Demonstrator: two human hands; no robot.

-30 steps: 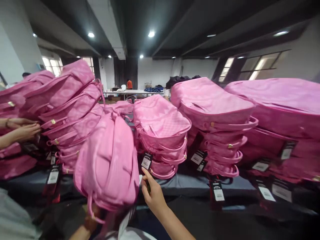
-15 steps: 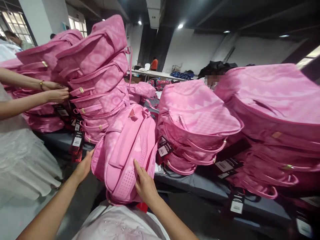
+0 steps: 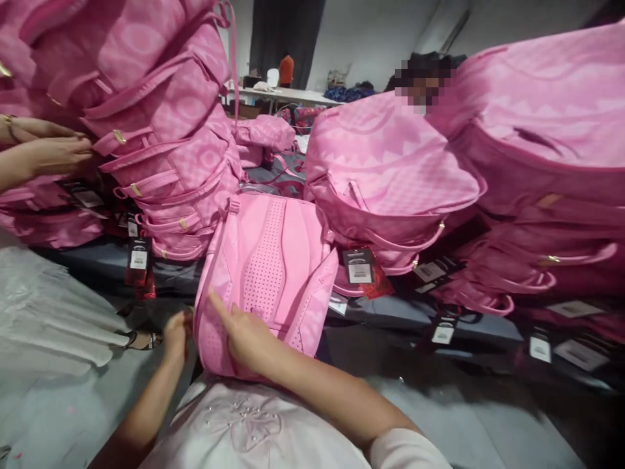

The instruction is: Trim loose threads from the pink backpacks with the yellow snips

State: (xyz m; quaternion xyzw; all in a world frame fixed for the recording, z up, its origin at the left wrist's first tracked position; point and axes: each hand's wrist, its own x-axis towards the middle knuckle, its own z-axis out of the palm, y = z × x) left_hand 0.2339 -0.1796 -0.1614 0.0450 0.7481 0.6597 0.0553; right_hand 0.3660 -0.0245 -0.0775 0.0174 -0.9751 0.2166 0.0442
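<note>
A pink backpack (image 3: 303, 260) leans at the table's front edge, its padded back panel and perforated strips facing me. My left hand (image 3: 176, 335) is closed at the backpack's left side edge; its fingertips are partly hidden there. Across the lower left of the panel lies my right hand (image 3: 247, 335), index finger stretched along a shoulder strap and the other fingers resting against the fabric. Black hang tags (image 3: 360, 266) with white labels and a red piece hang close to the backpack's right side.
Tall stacks of pink backpacks stand to the left (image 3: 166, 150) and right (image 3: 390, 163), with another stack (image 3: 551, 130) at the far right. A co-worker's hands (image 3: 53, 146) touch the left stack. Farther back, a person in orange (image 3: 286, 70) is near a white table.
The backpack has turned so its back panel faces me. My right hand has moved left across it, and my left hand has closed at its side. The view has tipped downward.
</note>
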